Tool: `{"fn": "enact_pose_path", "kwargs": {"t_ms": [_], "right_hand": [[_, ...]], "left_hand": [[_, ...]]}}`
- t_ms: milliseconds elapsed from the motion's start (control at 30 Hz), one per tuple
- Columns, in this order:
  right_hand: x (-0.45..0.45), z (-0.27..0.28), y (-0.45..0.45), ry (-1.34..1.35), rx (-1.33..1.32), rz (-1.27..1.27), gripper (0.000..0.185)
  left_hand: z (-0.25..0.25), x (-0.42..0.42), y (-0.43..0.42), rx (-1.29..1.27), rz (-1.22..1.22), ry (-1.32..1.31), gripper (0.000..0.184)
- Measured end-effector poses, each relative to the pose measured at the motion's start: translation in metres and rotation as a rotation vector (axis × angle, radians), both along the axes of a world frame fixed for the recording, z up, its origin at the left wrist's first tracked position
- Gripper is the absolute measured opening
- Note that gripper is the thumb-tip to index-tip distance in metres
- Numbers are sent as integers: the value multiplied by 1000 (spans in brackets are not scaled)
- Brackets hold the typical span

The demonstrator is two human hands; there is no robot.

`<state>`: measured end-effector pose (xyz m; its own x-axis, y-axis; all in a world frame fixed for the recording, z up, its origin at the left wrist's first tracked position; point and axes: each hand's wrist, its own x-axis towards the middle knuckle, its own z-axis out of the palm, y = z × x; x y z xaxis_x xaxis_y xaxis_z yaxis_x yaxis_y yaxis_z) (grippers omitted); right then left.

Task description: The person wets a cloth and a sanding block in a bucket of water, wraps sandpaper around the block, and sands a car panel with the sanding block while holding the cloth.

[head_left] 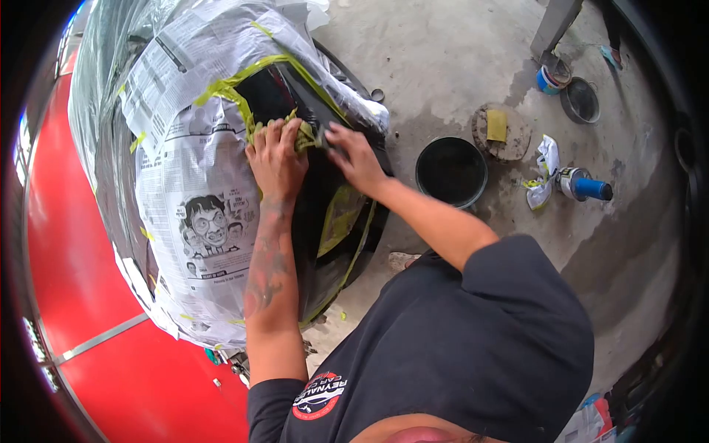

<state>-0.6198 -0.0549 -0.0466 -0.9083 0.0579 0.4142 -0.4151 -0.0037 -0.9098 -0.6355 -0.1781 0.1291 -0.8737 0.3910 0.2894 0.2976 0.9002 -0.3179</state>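
Note:
In the head view a car body is covered with newspaper [185, 159] and edged with yellow-green masking tape [229, 87]. A glossy black panel [267, 97] shows between the taped edges. My left hand [279, 161] is closed around a crumpled wad of masking tape [305, 136], over the edge of the black panel. Just to its right, my right hand [358, 159] has its fingers pinched together by the wad. A small greyish, blurred piece shows at those fingertips; what it is I cannot make out.
On the concrete floor stand a black basin [451, 172], a round slab [508, 151] with a yellow pad [496, 125], a can with a blue roll [591, 189], crumpled paper [545, 168], a paint bucket [552, 77] and another basin [581, 100]. A red surface [74, 244] lies left.

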Motion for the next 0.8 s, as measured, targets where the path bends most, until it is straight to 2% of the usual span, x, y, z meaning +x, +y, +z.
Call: {"fn": "enact_pose_path", "kwargs": {"t_ms": [67,133,267,333,400,467,633,800], "right_hand": [[43,-5,9,-97,40,62,42],[33,-6,6,-34,40,32,42],[-65,24,-19,123,36,-93,42],[-102,49,-28,91,73,-69,41],[-94,49,-27,83,61,-77,38],[-64,28,-19,133,21,-85,36],[23,5,9,-15,-13,36,41],[-63,30,-16,104,0,-15,38]], "left_hand": [[-6,22,-1,27,-7,24,53],[-10,53,-2,61,8,33,57],[-22,109,-32,111,-65,45,64],[-20,126,-42,114,-89,-1,66],[-21,131,-49,109,-98,-14,68],[-24,128,-47,130,-93,0,68],[-22,131,-48,156,-81,-38,73],[-21,129,-45,157,-75,-37,71]]}}
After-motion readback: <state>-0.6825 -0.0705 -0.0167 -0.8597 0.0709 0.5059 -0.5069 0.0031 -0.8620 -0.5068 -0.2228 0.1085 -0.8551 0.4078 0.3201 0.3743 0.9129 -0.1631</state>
